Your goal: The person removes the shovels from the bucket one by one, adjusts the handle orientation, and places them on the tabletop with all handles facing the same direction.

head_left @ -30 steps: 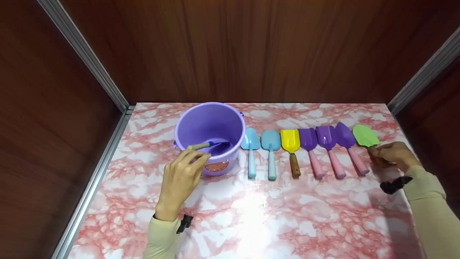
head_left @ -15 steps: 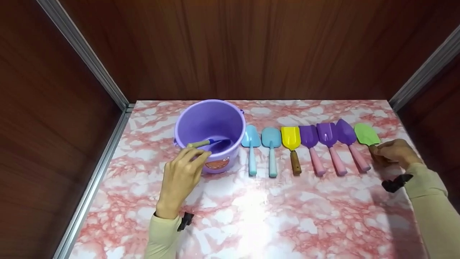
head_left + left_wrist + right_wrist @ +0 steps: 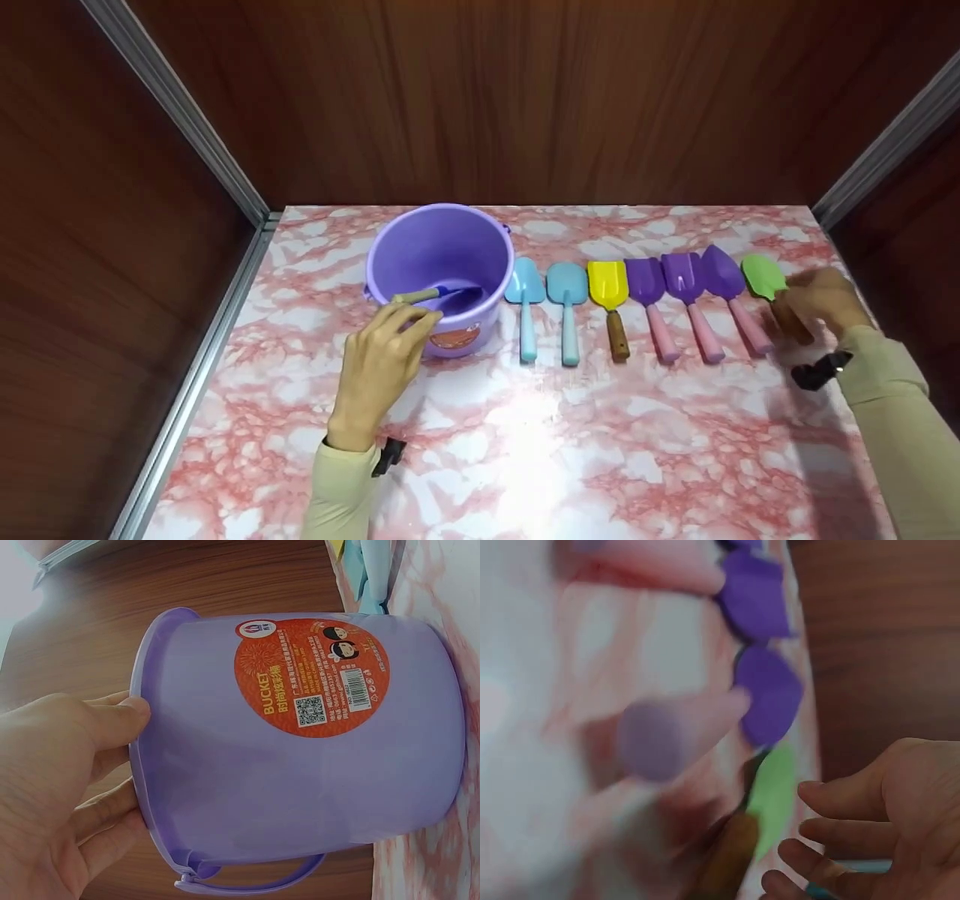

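My left hand (image 3: 382, 367) pinches the near rim of a purple bucket (image 3: 225, 780), with the thumb on the outside of the rim and fingers behind it. Inside the bucket lies a hand shovel (image 3: 416, 296) with a beige handle and a blue blade. At the right end of a row of hand shovels lies a green shovel (image 3: 765, 275) with a brown handle. My right hand (image 3: 825, 300), blurred in the head view, is just right of that handle. In the right wrist view its fingers (image 3: 847, 799) are extended and apart from the green shovel, holding nothing visible.
From the bucket rightward lie a light blue shovel (image 3: 527, 300), a teal-blue shovel (image 3: 568, 285), a yellow shovel (image 3: 607, 283) and several purple shovels (image 3: 683, 279) with pink handles. Wood-grain panels (image 3: 540, 105) enclose the marbled tabletop (image 3: 465, 465). A teal thing (image 3: 862, 868) shows behind my right fingers.
My right hand has let go of the green shovel's brown handle and lifted slightly away from it. My left hand stays on the bucket rim. The head view has shifted slightly.
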`<state>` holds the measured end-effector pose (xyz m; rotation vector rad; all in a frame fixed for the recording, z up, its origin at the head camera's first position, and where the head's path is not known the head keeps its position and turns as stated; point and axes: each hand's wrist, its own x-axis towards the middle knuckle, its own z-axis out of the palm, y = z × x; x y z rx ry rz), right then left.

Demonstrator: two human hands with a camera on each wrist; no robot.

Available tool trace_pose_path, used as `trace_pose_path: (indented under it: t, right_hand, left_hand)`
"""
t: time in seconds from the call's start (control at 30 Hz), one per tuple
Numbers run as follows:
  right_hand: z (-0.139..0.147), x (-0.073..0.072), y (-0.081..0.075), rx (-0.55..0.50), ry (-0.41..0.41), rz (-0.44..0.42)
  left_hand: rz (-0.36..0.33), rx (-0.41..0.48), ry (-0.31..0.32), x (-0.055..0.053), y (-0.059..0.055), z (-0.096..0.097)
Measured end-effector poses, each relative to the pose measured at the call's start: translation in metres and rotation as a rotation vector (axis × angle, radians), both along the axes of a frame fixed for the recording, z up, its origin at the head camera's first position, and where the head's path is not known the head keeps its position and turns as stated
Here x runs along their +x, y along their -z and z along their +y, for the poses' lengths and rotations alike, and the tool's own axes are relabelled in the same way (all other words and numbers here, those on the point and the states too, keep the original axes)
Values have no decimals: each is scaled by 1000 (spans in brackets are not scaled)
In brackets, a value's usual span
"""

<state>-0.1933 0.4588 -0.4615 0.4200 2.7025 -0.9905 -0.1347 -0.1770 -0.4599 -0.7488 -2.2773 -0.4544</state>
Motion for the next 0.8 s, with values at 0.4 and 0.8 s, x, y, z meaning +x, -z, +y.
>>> trace_pose_path:
  t: [0.4, 0.8]
  right_hand:
    - [-131, -55, -67, 49, -230, 431]
    - [-320, -77, -100, -101, -628, 578]
  left_hand:
    - [-1, -2, -2, 0, -1, 0]
    - [-15, 2, -4, 0, -1, -1]
